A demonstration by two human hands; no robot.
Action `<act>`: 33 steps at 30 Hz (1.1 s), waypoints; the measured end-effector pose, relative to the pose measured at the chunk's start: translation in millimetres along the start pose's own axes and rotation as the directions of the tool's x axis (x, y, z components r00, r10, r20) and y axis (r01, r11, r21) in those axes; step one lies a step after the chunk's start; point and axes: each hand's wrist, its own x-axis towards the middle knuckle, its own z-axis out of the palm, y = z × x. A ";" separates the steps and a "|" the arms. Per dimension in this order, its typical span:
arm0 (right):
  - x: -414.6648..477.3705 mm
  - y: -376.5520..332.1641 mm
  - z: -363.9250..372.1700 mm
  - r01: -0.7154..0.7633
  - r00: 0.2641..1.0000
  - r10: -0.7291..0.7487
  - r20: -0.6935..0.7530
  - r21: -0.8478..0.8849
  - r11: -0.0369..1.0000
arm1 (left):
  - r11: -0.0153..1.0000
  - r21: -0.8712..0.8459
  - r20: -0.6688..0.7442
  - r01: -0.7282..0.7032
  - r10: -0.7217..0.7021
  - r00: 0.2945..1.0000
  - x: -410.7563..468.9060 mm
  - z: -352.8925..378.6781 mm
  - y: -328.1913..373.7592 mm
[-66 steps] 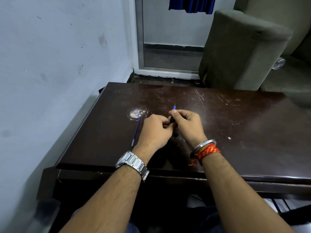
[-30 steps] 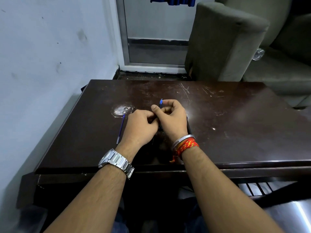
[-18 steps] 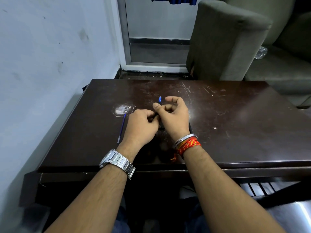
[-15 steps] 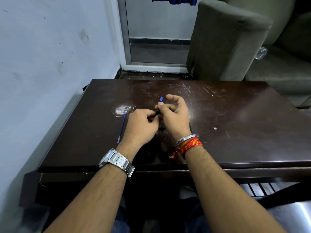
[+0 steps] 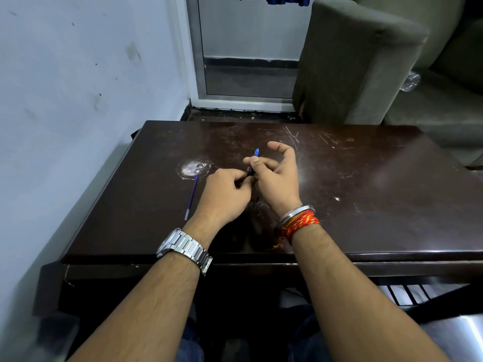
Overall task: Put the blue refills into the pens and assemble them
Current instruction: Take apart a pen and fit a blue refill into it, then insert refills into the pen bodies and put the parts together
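Observation:
Both hands meet over the middle of the dark wooden table (image 5: 366, 194). My right hand (image 5: 277, 178) pinches a blue pen (image 5: 255, 155) that points up and away, its index finger raised and spread. My left hand (image 5: 224, 194) is closed on the pen's lower end; what its fingers hold there is hidden. A loose blue refill (image 5: 191, 195) lies on the table just left of my left hand, pointing away from me.
A pale round stain (image 5: 192, 168) marks the table by the refill's far tip. A wall runs close along the table's left edge. A grey sofa (image 5: 366, 61) stands behind the table at the right, a door frame (image 5: 198, 48) behind the middle.
My right index finger has lifted off the pen and spread outward. The pen's blue end sticks out further above my fingers. The refill on the table has not moved.

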 end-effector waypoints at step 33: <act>10.5 -16.7 -12.0 0.122 0.937 -0.056 -0.346 0.173 0.977 | 0.984 -0.098 0.055 0.146 -0.141 0.988 3.3 -12.7 -15.3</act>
